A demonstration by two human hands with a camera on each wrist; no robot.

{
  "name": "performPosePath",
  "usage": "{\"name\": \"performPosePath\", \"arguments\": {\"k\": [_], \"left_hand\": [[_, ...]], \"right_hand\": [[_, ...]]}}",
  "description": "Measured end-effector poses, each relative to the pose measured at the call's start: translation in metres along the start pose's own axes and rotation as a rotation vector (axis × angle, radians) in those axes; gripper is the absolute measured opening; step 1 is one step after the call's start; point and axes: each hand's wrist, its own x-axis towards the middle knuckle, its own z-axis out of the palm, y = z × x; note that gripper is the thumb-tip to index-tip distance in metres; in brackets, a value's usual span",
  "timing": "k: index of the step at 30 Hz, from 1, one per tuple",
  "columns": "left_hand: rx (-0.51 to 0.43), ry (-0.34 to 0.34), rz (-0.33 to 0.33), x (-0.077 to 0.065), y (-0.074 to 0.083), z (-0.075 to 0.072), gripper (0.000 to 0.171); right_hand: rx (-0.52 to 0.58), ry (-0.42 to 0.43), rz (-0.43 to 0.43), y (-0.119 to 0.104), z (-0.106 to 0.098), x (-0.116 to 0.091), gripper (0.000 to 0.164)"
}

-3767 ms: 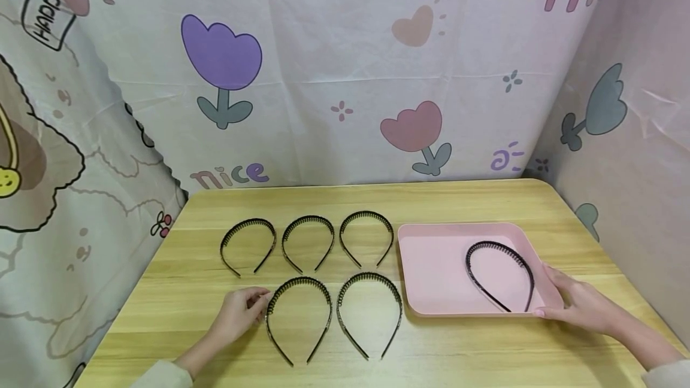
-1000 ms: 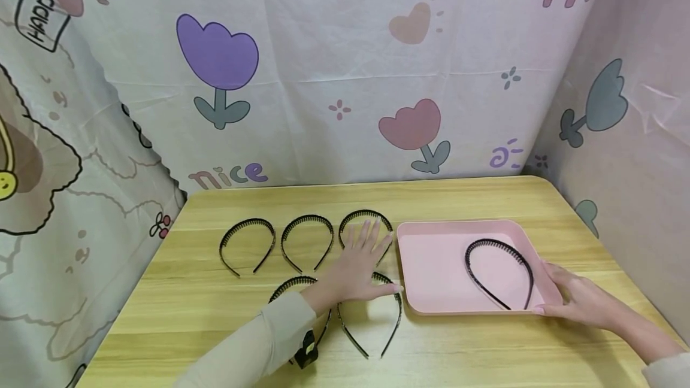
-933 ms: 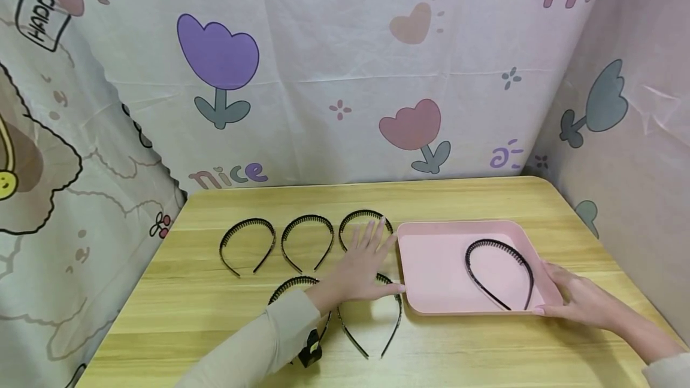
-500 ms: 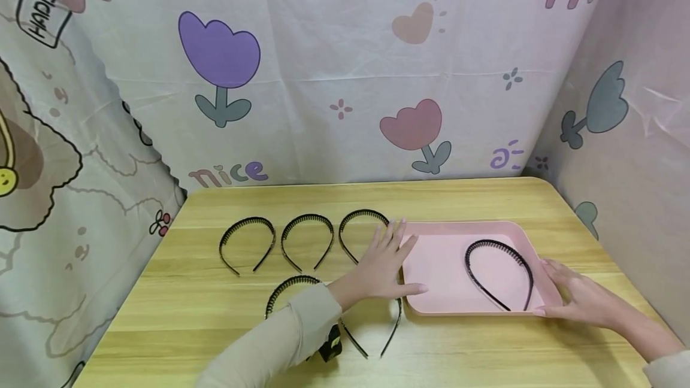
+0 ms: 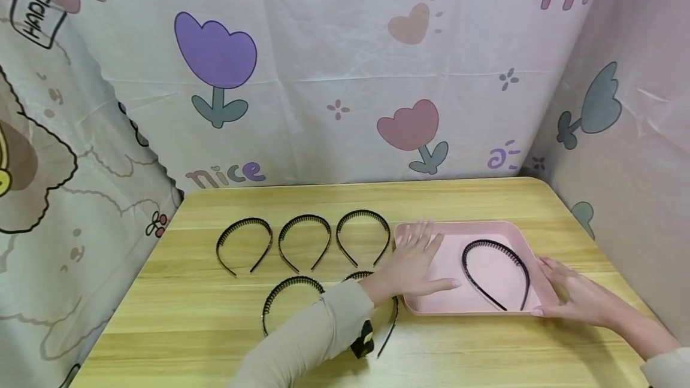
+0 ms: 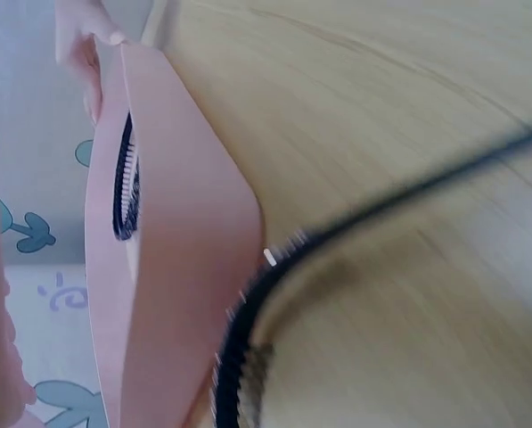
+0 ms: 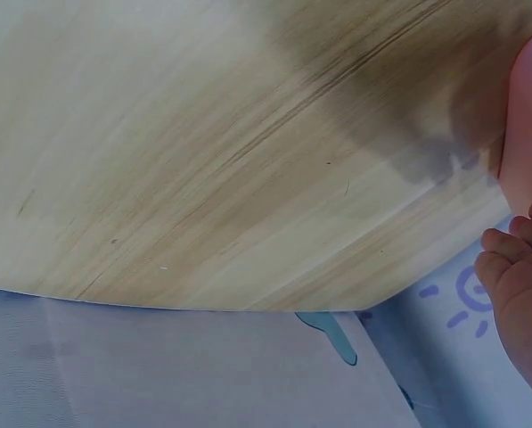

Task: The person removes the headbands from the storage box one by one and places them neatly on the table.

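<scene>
A pink tray (image 5: 450,303) lies at the right of the table. Inside its right half rests one black toothed headband (image 5: 496,245). My left hand (image 5: 406,265), fingers spread and palm down, is over the tray's left side; contact cannot be told. At the tray's right end my right hand (image 5: 579,295) holds it, thumb at the near corner and fingers along the side. Three black headbands (image 5: 363,213) form a far row left of the tray. Two more make a near row: one headband (image 5: 293,280) and another (image 5: 396,310), both partly hidden by my left arm.
The wooden table (image 5: 183,340) meets patterned cloth (image 5: 302,29) at the back and both sides. A small dark object (image 5: 363,343) sits at the left wrist. In the left wrist view a near headband (image 6: 257,303) curves close beside the tray wall (image 6: 190,223).
My left hand has moved from the near row's left headband, across the headbands, to above the tray's left part, its fingers spread. The tray, headbands and right hand have stayed almost still.
</scene>
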Motion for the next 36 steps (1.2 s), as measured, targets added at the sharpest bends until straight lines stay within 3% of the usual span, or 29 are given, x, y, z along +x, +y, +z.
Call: {"name": "performPosePath", "arguments": {"k": [14, 22, 31, 36], "left_hand": [[-0.225, 0.013, -0.131, 0.038, 0.031, 0.006, 0.088], [-0.419, 0.187, -0.166, 0.052, 0.040, 0.020, 0.080], [-0.644, 0.180, -0.344, 0.065, 0.051, 0.037, 0.075], [-0.628, 0.189, -0.420, 0.072, 0.059, 0.044, 0.061]], "right_hand": [[0.023, -0.007, 0.007, 0.000, -0.001, 0.001, 0.094], [0.002, 0.012, -0.014, 0.000, 0.002, 0.000, 0.094], [-0.007, 0.022, -0.037, -0.003, 0.001, 0.000, 0.094], [-0.015, 0.026, -0.030, -0.001, 0.000, -0.001, 0.095]]}}
